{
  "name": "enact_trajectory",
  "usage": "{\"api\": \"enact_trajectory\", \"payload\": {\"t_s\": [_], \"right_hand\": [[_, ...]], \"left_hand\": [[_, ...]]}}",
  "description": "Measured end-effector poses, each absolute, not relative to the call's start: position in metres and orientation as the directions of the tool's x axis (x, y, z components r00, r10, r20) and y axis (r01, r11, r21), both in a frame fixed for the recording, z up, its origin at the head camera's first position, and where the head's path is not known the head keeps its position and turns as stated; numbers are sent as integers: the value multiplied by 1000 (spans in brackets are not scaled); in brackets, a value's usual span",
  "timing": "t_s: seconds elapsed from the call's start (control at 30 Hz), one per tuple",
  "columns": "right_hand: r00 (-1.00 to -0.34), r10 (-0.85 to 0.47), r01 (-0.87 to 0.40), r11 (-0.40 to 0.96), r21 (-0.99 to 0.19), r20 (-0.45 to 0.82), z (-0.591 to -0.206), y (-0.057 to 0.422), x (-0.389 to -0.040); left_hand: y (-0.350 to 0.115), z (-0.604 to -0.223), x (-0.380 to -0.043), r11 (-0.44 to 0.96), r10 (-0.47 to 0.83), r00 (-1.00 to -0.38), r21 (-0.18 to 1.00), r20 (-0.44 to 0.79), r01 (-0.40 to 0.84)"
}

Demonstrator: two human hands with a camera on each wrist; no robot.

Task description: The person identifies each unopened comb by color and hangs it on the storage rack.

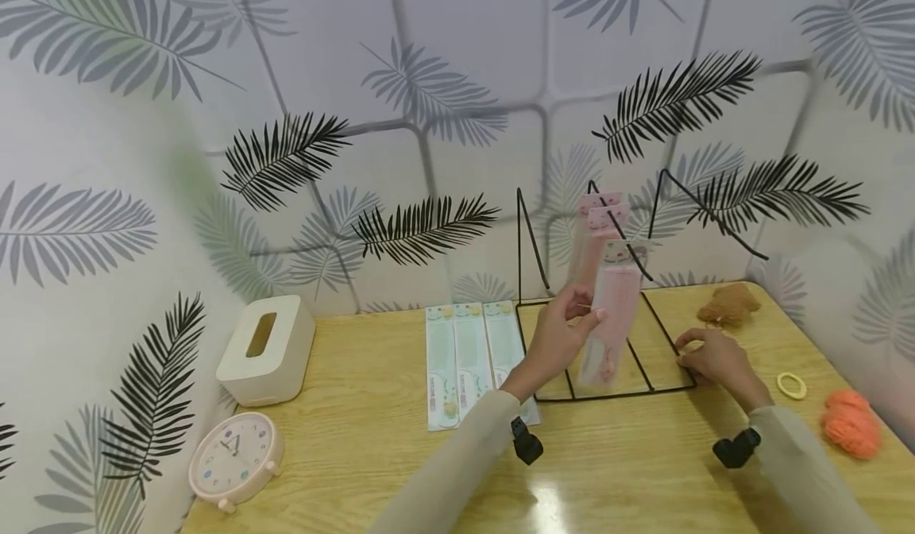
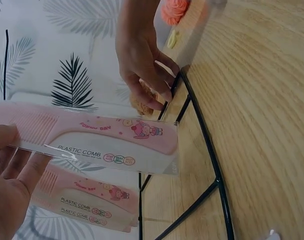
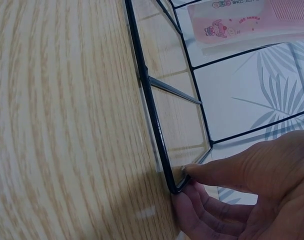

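My left hand (image 1: 554,339) pinches a packaged pink plastic comb (image 1: 616,311) by its side edge. The pack stands upright, its top overlapping the front part of the middle prong of a black wire display rack (image 1: 608,396). Farther back on that prong hang more pink comb packs (image 1: 604,220), also seen behind the held comb in the left wrist view. My right hand (image 1: 718,359) grips the rack's base at its front right corner; in the right wrist view the thumb and fingers (image 3: 217,172) close round the wire there.
Three pale green packs (image 1: 457,367) lie left of the rack. Farther left are a white tissue box (image 1: 293,359) and a pink alarm clock (image 1: 236,458). A brown fuzzy bundle (image 1: 729,303), a yellow ring (image 1: 791,386) and orange yarn (image 1: 851,423) lie to the right.
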State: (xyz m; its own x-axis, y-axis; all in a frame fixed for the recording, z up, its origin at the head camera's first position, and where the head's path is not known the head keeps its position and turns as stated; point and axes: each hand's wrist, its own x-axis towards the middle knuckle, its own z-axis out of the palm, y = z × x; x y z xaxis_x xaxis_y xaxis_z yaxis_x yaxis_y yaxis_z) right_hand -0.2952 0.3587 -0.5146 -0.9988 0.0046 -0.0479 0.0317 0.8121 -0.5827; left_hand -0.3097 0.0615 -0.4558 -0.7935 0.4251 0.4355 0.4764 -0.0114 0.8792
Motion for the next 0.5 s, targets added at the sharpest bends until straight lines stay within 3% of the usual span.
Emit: {"api": "enact_trajectory", "payload": {"t_s": [0.5], "right_hand": [[-999, -9, 17, 823, -567, -42, -516, 361, -297]], "left_hand": [[69, -453, -342, 13, 343, -825, 876, 449, 482]]}}
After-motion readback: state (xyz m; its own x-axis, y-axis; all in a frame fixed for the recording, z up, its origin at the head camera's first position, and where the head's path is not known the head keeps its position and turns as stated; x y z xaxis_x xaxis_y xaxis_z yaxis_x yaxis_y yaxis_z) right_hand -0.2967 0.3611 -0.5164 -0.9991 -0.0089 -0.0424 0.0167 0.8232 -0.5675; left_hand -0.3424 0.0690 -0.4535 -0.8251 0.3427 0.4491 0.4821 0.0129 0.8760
